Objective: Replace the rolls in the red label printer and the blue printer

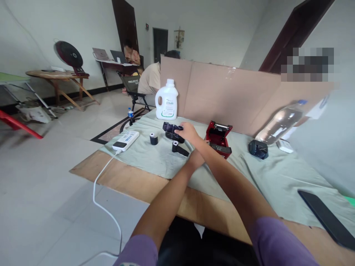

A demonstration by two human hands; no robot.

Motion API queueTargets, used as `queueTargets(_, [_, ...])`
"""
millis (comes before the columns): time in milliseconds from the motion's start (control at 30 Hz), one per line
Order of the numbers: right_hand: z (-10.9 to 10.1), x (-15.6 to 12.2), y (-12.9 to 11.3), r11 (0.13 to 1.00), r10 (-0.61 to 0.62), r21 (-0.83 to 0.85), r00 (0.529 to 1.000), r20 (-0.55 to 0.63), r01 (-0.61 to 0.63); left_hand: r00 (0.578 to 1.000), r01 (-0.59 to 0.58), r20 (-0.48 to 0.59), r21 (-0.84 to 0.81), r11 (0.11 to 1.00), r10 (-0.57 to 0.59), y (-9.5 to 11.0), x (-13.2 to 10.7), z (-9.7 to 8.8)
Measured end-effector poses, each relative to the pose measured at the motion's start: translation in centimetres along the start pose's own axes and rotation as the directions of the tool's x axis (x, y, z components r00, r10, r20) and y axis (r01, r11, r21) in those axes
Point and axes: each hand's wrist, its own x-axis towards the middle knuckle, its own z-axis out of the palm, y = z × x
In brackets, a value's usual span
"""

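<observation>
My right hand (188, 132) reaches across the grey-green cloth (144, 157) and closes on a black device (172, 131) lying near the white jug. My left hand (196, 158) sits under the right forearm, mostly hidden, so its fingers do not show. A black cylindrical part with a handle (179, 148) lies just left of that hand. A small roll with a white face (153, 138) stands further left. A red printer with its lid open (219, 139) sits to the right of my hands.
A white jug (166, 99) stands before a cardboard screen (235, 94). A white power bank (125, 140) with a cable lies left, a black pouch (257, 149) and tilted clear bottle (280, 123) right, a dark phone (327, 218) near right. People sit at desks behind.
</observation>
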Motion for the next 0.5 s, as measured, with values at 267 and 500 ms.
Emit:
queueTargets(267, [5.1,1.9,-3.0,0.961,0.083,-0.272,0.988,0.127,-0.046,0.992,-0.122,0.023,0.017,0.992,0.121,-1.0,0.5,0.0])
queueTargets(500, [6.4,1.7,-3.5,0.934,0.112,-0.355,0.973,0.201,-0.035,0.991,-0.117,0.064,0.050,0.992,0.113,-0.8,0.9,-0.3])
